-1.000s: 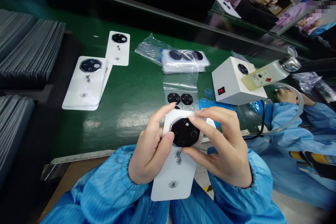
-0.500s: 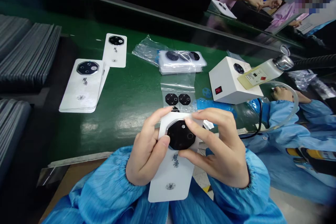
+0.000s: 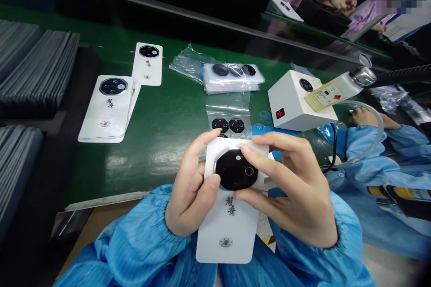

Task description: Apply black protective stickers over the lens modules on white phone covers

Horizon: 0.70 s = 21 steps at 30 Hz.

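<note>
Left hand (image 3: 190, 193) and right hand (image 3: 292, 193) raised one white card (image 3: 229, 233).

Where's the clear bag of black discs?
Head view: the bag lies on the green bench, just beyond the white card in the left hand and the right hand, left of the white box.

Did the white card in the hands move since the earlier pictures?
Yes, the white card moved a little: its bottom end now sits farther from the clear plastic bag on the green belt, toward the person.
</note>
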Tool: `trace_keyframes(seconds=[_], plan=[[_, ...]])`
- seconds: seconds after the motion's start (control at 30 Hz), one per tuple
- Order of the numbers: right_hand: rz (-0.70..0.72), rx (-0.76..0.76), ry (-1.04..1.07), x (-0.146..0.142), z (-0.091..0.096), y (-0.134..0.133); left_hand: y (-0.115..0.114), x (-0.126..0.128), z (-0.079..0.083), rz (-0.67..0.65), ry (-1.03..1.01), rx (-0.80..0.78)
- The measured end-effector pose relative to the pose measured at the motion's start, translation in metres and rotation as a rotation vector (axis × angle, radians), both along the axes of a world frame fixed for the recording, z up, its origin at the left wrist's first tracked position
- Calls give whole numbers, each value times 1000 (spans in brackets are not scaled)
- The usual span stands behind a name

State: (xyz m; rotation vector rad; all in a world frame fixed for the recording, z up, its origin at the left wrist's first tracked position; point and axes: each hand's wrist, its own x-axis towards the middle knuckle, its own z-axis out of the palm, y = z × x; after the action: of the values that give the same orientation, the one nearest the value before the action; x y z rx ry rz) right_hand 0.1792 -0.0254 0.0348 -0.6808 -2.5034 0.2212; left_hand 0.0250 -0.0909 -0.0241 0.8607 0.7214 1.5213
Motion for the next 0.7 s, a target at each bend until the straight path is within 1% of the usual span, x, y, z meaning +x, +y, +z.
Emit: trace_keyframes(seconds=[0.13,0.3,0.53,0.7], plan=[[-4,56,-6,1,5,-2,-1,1,2,-18,8,45],[-16,62,5,2,5,-4,-1,2,2,-20,-1,130],[-43,107,-21,2,7,-6,1,3,5,-53,-73,21],[-91,92,-77,0,9,-6,3,2,5,-69,-133,-61]])
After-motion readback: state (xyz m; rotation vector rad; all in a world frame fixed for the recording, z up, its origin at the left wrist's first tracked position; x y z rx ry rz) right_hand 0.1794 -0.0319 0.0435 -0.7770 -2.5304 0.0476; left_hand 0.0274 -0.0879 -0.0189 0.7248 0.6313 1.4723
